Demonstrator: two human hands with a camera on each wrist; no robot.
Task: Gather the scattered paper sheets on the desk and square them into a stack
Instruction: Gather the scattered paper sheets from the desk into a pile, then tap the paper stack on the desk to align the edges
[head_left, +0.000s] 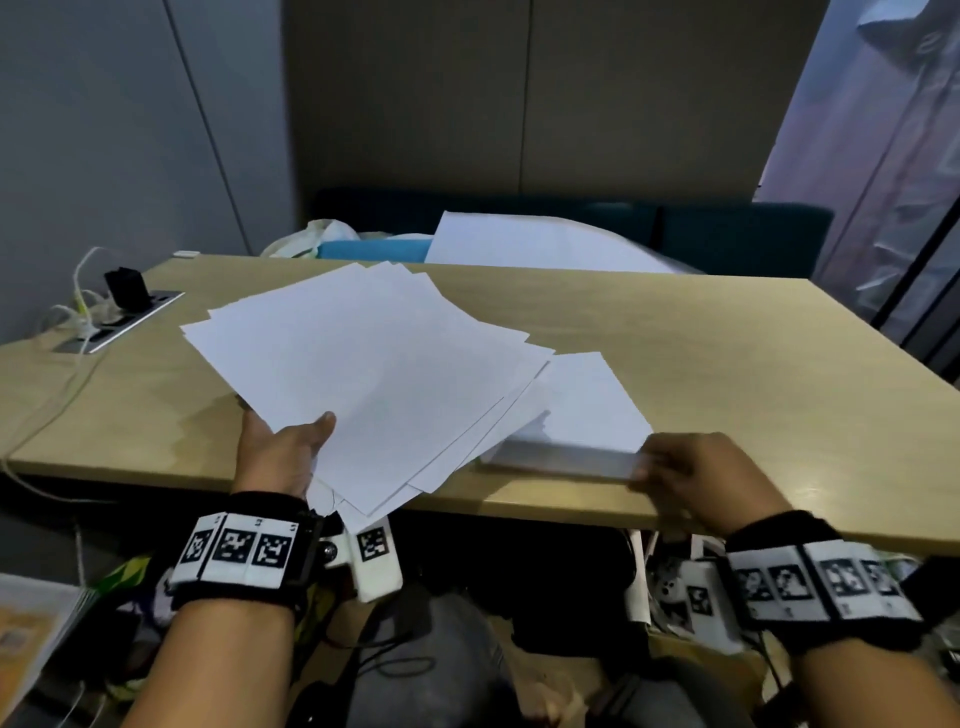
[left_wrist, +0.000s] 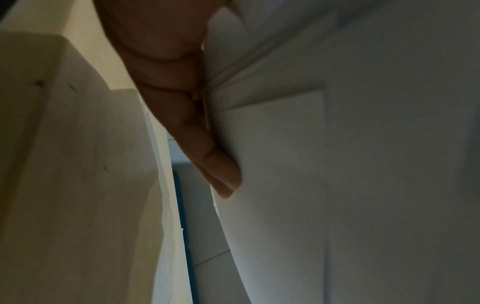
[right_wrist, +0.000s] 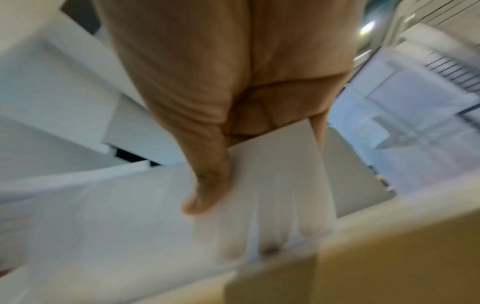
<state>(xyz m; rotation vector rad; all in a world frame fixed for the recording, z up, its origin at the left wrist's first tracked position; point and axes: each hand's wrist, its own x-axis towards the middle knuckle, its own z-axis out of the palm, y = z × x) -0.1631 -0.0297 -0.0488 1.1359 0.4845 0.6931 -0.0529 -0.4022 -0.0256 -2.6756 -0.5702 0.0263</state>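
Observation:
A loose fan of several white paper sheets (head_left: 374, 374) lies tilted over the near part of the wooden desk (head_left: 727, 353), overhanging its front edge. My left hand (head_left: 291, 447) holds the fan at its near left corner, thumb on top; in the left wrist view its fingers (left_wrist: 221, 174) lie straight against the underside of the sheets (left_wrist: 363, 164). One more sheet (head_left: 587, 405) lies to the right, partly under the fan. My right hand (head_left: 680, 473) pinches its near edge, thumb (right_wrist: 205, 185) above the sheet (right_wrist: 272, 174) and fingers below. That view is blurred.
A socket panel with a black adapter (head_left: 127, 291) and white cables sits at the desk's far left. Beyond the far edge lie more white paper (head_left: 519, 244) and a blue box (head_left: 374, 249). Bags and clutter fill the floor under the desk.

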